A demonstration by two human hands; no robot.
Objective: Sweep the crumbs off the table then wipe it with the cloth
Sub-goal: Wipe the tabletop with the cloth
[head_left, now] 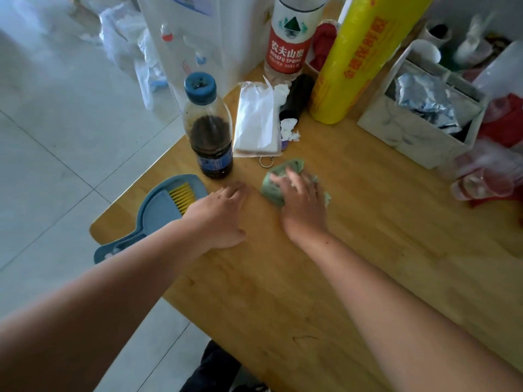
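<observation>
A crumpled green cloth (273,183) lies on the wooden table (353,250), and my right hand (301,206) presses down on it with fingers spread over it. Just left of the cloth, my left hand (219,216) rests flat on the table and holds nothing. A blue dustpan (158,210) with a yellow-bristled brush (182,196) in it lies at the table's left corner, partly under my left forearm. No crumbs are visible on the wood.
A dark drink bottle (209,137) stands just behind my left hand. Behind it are a white paper bag (256,123), a key ring (266,162), a water bottle (288,43), a yellow wrap roll (356,60) and a white box (418,114). Plastic cups (486,176) lie right.
</observation>
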